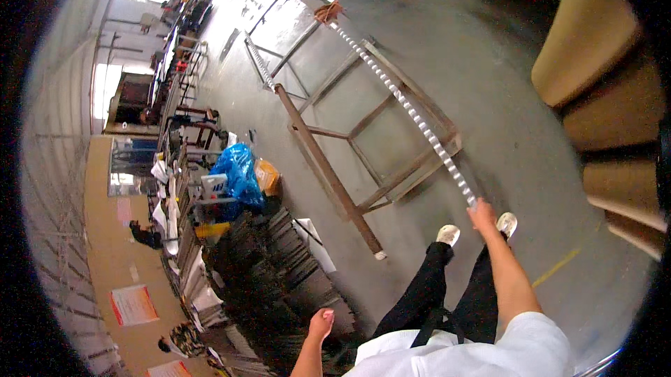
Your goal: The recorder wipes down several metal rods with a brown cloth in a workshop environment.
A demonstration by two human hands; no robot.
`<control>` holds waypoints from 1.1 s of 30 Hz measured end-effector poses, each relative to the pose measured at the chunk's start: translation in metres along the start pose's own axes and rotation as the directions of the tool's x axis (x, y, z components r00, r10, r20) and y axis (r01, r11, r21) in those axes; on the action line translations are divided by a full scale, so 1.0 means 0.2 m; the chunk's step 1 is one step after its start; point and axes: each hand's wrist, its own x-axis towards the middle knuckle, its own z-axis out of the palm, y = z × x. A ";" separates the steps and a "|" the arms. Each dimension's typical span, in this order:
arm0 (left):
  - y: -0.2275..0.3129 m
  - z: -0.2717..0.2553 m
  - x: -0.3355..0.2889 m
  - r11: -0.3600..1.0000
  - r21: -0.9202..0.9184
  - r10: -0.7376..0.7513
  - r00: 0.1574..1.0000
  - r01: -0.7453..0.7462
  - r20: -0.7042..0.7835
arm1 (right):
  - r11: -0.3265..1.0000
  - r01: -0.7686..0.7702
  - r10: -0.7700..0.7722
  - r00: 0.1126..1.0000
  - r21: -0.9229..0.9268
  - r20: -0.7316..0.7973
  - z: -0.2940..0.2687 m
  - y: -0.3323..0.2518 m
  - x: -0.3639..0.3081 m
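My right hand [481,215] is closed round the near end of a long rod lined with white rings [418,118], which look like small rolls in a row. The rod slants away to the far left, over a metal frame stand [363,122], and a reddish-brown bundle [328,12] sits at its far end. My left hand [321,323] hangs low by my left side with fingers curled, and nothing shows in it. On the stand's left side lies a brown bar [325,167], with a second row of white rings [260,62] beyond it.
Dark stacked strips [279,258] lie at the left, beside a blue plastic bag [240,174] and an orange-yellow package [266,176]. Large tan rolls or panels [594,34] stand at the right. A cluttered row of benches runs along the left wall.
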 end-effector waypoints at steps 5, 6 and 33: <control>0.00 0.45 -0.41 0.925 -0.320 -0.078 0.925 0.207 0.373 | 0.998 0.019 -0.015 0.997 -0.056 0.072 -0.17 0.05 0.00; 0.13 0.50 -0.45 0.944 -0.253 -0.074 0.885 0.210 0.460 | 0.999 0.028 -0.023 0.993 -0.035 0.119 -0.20 0.07 0.04; 2.99 1.01 0.38 0.708 -0.636 0.344 0.936 -0.308 -0.071 | 0.877 0.414 -0.310 0.877 -0.246 0.368 -2.21 -0.26 1.02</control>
